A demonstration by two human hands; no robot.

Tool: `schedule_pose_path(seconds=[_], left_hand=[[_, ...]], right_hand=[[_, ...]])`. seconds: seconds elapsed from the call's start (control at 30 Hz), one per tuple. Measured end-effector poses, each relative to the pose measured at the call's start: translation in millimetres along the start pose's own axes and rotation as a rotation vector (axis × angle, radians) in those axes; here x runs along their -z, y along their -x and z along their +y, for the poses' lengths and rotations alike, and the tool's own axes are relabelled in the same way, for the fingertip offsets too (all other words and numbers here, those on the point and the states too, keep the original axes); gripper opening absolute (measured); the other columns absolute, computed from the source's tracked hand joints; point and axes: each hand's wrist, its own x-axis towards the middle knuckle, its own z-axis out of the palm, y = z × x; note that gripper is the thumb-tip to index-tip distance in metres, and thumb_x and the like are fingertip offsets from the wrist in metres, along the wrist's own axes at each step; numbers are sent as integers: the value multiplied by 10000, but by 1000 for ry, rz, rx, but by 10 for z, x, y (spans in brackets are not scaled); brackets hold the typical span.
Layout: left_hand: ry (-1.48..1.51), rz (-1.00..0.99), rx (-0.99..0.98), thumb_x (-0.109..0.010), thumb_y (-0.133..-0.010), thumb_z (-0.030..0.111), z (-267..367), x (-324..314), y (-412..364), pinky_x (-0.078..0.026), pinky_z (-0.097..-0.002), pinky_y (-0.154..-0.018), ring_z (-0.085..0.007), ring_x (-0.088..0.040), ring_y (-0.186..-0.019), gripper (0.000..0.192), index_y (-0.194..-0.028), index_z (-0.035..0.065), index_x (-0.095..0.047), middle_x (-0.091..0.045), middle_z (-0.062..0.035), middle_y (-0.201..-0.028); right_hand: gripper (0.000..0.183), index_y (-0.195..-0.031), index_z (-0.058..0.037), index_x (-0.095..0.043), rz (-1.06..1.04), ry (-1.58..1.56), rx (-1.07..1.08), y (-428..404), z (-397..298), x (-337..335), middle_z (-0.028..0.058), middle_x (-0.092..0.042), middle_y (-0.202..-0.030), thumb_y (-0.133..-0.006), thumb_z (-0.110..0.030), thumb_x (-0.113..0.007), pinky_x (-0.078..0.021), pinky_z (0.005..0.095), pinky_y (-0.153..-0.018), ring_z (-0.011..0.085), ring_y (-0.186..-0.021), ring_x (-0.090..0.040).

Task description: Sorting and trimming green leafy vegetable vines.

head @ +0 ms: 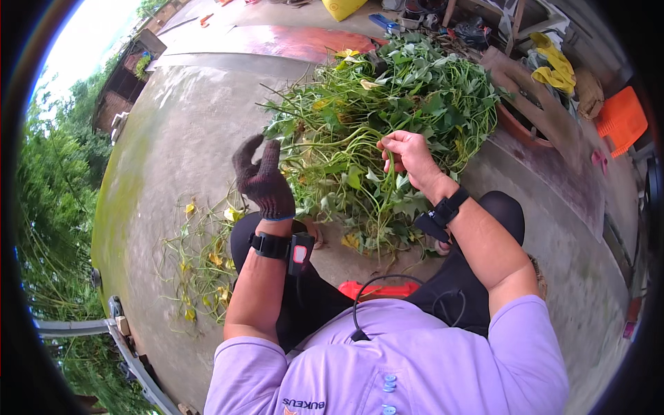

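Observation:
A big heap of cut leafy vines [441,93], which look like sweet potato vines, lies on the concrete in front of my knees. My bare right hand [412,158] pinches green vine stems [390,168] between thumb and fingers at the heap's near side. Some of these stems bend over the fingertips towards the left, and leaves hang below. To the left, my left hand [263,176] wears a dark knitted glove and is raised beside the heap. Its thumb and fingers stand apart, with nothing visible between them. Long stems reach close to the glove; whether they touch it is unclear.
Loose stems with yellowed leaves [205,264] are scattered by my left knee. Beneath me is a red plastic seat [381,290]. At the right stand a round brown basin [524,127] and an orange dustpan-like piece [622,119]. A yellow sack [343,8] lies at the far edge.

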Motion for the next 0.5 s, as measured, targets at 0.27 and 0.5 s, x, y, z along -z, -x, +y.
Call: schedule_pose_path(seconds=[0.27, 0.5], left_hand=[[-275, -457, -665, -785, -748, 81, 199, -137, 254, -503, -338, -727, -233, -641, -846, 226, -953, 46, -697, -682, -98, -922], [36, -714, 690, -658, -903, 306, -190, -256, 350, -503, -312, -634, -193, -653, -720, 342, -1115, 39, -685, -716, -102, -901]], right_hand=[[146, -925, -40, -607, 127, -84, -111, -145, 102, 112, 42, -621, -743, -964, -172, -556, -483, 240, -451, 139, -519, -607], [170, -909, -56, -636, -93, 68, -152, -3, 71, -57, 13, -632, -735, -960, -206, -575, -430, 214, -446, 118, -543, -623]])
